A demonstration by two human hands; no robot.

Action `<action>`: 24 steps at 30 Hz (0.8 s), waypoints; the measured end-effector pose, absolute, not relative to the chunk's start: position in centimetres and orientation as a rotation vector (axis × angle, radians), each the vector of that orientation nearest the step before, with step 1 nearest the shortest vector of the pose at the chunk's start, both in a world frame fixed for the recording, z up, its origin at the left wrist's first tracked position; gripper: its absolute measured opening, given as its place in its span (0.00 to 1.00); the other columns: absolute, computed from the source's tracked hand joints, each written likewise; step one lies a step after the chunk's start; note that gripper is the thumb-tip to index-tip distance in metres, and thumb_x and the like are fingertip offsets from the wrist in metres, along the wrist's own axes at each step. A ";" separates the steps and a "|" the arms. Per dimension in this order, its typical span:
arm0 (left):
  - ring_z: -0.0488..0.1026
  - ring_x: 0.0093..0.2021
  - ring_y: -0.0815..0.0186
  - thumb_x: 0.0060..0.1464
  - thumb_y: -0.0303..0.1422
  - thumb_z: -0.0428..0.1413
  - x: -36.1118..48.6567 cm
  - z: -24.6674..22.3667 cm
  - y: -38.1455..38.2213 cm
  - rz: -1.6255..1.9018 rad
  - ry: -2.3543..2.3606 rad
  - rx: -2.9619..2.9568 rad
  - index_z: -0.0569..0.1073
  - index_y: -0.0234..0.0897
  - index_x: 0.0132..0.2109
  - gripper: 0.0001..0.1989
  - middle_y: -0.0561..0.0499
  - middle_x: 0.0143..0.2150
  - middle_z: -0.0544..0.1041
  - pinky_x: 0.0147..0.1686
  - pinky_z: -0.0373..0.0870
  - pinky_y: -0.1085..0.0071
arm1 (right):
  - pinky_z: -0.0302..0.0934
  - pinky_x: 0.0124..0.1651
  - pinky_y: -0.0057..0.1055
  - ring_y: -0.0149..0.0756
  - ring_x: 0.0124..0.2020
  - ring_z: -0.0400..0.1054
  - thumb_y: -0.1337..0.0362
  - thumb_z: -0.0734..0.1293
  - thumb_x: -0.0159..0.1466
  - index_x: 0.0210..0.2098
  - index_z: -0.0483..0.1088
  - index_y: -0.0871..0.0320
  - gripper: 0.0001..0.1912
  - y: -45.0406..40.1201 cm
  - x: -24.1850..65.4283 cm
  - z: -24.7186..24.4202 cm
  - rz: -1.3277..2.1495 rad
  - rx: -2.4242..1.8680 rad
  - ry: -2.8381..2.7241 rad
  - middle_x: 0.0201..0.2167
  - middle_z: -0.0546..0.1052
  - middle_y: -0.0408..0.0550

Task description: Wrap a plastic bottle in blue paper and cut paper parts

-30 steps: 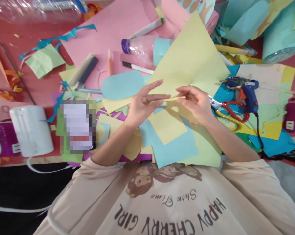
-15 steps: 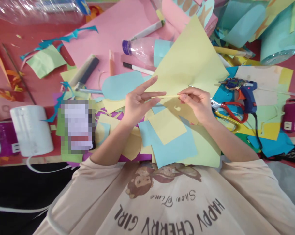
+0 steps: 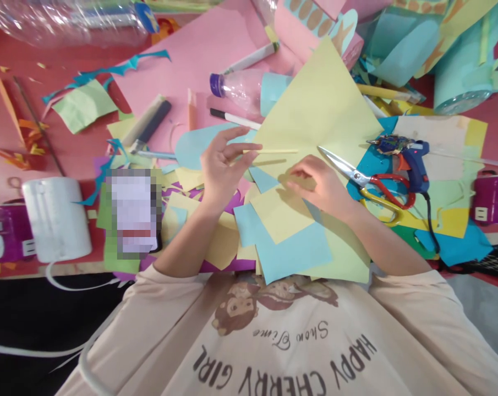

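Between the thumb and fingers of my left hand (image 3: 224,168) is one end of a thin pale yellow paper strip (image 3: 279,151). The strip points to the right, held level above a large pale yellow sheet (image 3: 318,104), and its shadow falls below it. My right hand (image 3: 325,184) is apart from the strip, lower and to its right, fingers loosely curled with nothing seen in them. Scissors (image 3: 358,176) with red and yellow handles lie just beyond that hand, blades a little apart. Under both hands are a small yellow paper piece (image 3: 284,214) and a light blue sheet (image 3: 294,253).
At the right lies a blue glue gun (image 3: 417,165) with its cord. A plastic bottle (image 3: 242,88) with a purple cap and a marker (image 3: 236,119) are beyond my left hand. At left are a phone (image 3: 133,212) and a white box-shaped device (image 3: 58,220).
My right hand has let go of the strip's right end and moved down and left, uncovering the scissors' blades. My left hand keeps the strip and has shifted slightly left.
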State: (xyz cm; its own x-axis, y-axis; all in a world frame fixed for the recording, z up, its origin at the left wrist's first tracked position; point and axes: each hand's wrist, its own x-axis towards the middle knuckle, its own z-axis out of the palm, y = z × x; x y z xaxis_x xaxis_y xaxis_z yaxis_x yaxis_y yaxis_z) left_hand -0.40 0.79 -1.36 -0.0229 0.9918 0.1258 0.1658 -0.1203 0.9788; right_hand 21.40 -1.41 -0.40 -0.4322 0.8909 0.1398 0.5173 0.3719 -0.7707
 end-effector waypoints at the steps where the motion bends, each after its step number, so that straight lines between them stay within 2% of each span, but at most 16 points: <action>1: 0.80 0.42 0.64 0.52 0.34 0.62 -0.3 -1.4 0.7 1.204 1.299 1.426 0.73 0.44 0.49 0.16 0.51 0.41 0.82 0.45 0.78 0.67 | 0.63 0.45 0.40 0.40 0.39 0.66 0.60 0.68 0.62 0.37 0.68 0.55 0.07 -1.4 21.3 -0.3 0.879 -1.197 -2.220 0.37 0.72 0.49; 4: 0.79 0.47 0.63 0.52 0.35 0.62 -0.2 -1.6 0.7 1.097 1.332 1.593 0.75 0.43 0.46 0.13 0.51 0.45 0.82 0.51 0.75 0.65 | 0.60 0.52 0.45 0.47 0.45 0.65 0.62 0.71 0.59 0.39 0.68 0.56 0.10 -1.6 21.1 -0.2 0.823 -1.199 -2.443 0.41 0.72 0.54; 7: 0.75 0.53 0.63 0.55 0.38 0.60 -0.4 -1.7 0.8 1.125 1.308 1.764 0.76 0.43 0.43 0.09 0.51 0.51 0.79 0.56 0.70 0.63 | 0.60 0.53 0.46 0.48 0.46 0.64 0.64 0.71 0.58 0.38 0.67 0.56 0.10 -1.6 21.1 -0.2 0.829 -1.205 -2.471 0.42 0.71 0.54; 9: 0.74 0.52 0.64 0.58 0.40 0.58 -0.6 -1.7 1.0 1.213 1.283 1.766 0.76 0.44 0.41 0.08 0.51 0.49 0.78 0.55 0.69 0.63 | 0.59 0.52 0.46 0.47 0.45 0.64 0.65 0.71 0.58 0.36 0.65 0.57 0.10 -1.6 21.1 -0.1 0.866 -1.216 -2.442 0.42 0.72 0.54; 12: 0.74 0.41 0.70 0.60 0.44 0.55 -0.7 -1.5 1.1 1.324 1.316 1.645 0.72 0.42 0.37 0.11 0.53 0.36 0.77 0.44 0.69 0.66 | 0.59 0.47 0.41 0.42 0.40 0.64 0.71 0.66 0.59 0.32 0.63 0.56 0.07 -1.5 21.1 0.1 0.980 -1.218 -2.315 0.36 0.72 0.50; 15: 0.70 0.30 0.73 0.60 0.49 0.53 -0.4 -1.2 1.1 1.411 1.336 1.529 0.67 0.41 0.31 0.17 0.56 0.26 0.71 0.34 0.66 0.68 | 0.59 0.39 0.34 0.34 0.33 0.63 0.73 0.62 0.59 0.31 0.62 0.55 0.06 -1.3 21.3 0.5 1.153 -1.192 -2.092 0.30 0.70 0.44; 19: 0.63 0.21 0.71 0.58 0.52 0.53 -0.1 -1.0 0.9 1.470 1.316 1.415 0.63 0.42 0.24 0.22 0.56 0.19 0.64 0.26 0.62 0.68 | 0.59 0.34 0.31 0.31 0.30 0.63 0.66 0.64 0.60 0.33 0.65 0.55 0.02 -0.8 22.1 0.5 1.258 -1.175 -1.719 0.30 0.70 0.42; 22: 0.56 0.14 0.73 0.59 0.51 0.51 -0.2 -1.1 0.7 1.432 1.317 1.370 0.58 0.40 0.17 0.28 0.58 0.13 0.58 0.20 0.57 0.69 | 0.58 0.31 0.31 0.30 0.29 0.63 0.60 0.65 0.61 0.33 0.65 0.52 0.04 -0.3 22.8 -0.2 1.124 -1.215 -1.447 0.29 0.68 0.41; 24: 0.60 0.15 0.74 0.58 0.50 0.53 -0.2 -1.2 0.6 1.366 1.310 1.391 0.62 0.40 0.16 0.28 0.57 0.13 0.62 0.21 0.62 0.71 | 0.57 0.29 0.31 0.30 0.26 0.61 0.56 0.64 0.62 0.34 0.64 0.51 0.06 0.1 23.2 -0.8 1.054 -1.239 -1.336 0.28 0.66 0.41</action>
State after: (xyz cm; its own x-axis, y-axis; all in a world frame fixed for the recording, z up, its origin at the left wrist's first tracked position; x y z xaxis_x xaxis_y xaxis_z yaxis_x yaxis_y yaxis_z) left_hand -0.24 0.61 -1.18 -0.1052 0.9763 0.1891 0.1482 -0.1727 0.9738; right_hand 23.20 0.07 -0.77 0.0134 0.9947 0.1016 0.1328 0.0990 -0.9862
